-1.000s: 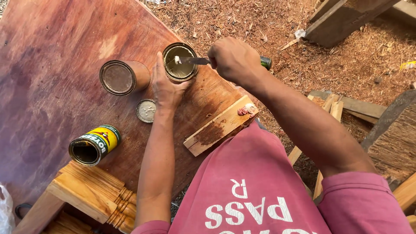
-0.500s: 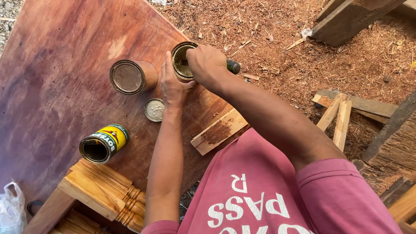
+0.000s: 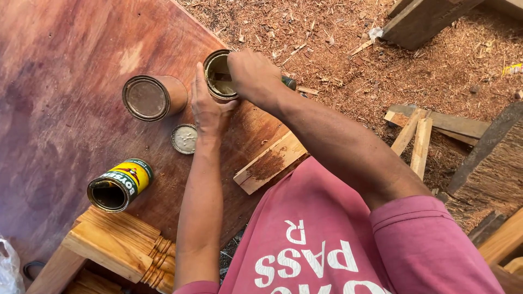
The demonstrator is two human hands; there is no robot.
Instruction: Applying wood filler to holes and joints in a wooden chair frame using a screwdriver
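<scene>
My left hand (image 3: 208, 110) grips the side of an open tin can (image 3: 218, 74) that stands on a reddish-brown board (image 3: 65, 109). My right hand (image 3: 255, 76) is closed on a dark-handled tool (image 3: 287, 82) whose tip reaches down into that can. A round can lid (image 3: 184, 139) lies flat just below my left hand. A second brown can (image 3: 152, 97) stands to the left of the held one. A yellow-labelled can (image 3: 119, 184) lies on its side nearer me.
A small stained wood block (image 3: 269, 163) lies at the board's edge by my chest. Carved light-wood pieces (image 3: 122, 245) sit at the lower left. Sawdust covers the ground (image 3: 348, 43), with scrap planks (image 3: 419, 136) and a timber beam (image 3: 419, 22) on the right.
My right hand has moved left over the can mouth, bringing the tool tip inside it. My left hand has stayed on the can. The camera has shifted slightly.
</scene>
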